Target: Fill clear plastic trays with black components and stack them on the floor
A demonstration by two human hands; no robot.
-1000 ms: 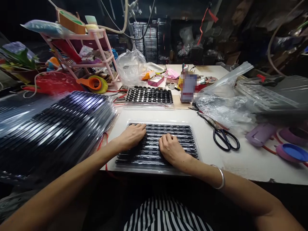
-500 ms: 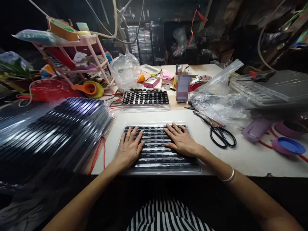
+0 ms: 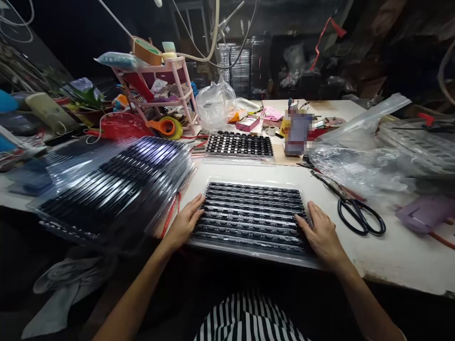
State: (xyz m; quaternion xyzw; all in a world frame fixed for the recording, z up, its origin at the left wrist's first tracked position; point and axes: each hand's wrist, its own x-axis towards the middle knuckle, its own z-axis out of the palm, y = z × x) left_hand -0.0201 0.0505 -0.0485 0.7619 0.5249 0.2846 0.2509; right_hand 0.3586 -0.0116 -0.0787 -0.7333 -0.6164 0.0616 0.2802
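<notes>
A clear plastic tray (image 3: 245, 251) with rows of black parts (image 3: 252, 215) lies at the front edge of the table, between my hands. My left hand (image 3: 185, 221) grips its left side, thumb on top and fingers along the edge. On the opposite side my right hand (image 3: 322, 232) holds the tray, its thumb over the ends of the rows and its fingers outside the rim. What the fingertips do below the rim is hidden.
To the left stands a slanting stack of similar filled trays (image 3: 124, 184). Behind the held tray is another tray of black and silver parts (image 3: 240, 144). Black-handled scissors (image 3: 360, 215) and crumpled clear plastic bags (image 3: 359, 166) lie right. A pink rack (image 3: 163, 90) stands back left.
Both hands have moved outward from lying flat on the rows to the tray's two sides, where they now grip it. The view has turned left, so the scene sits further right.
</notes>
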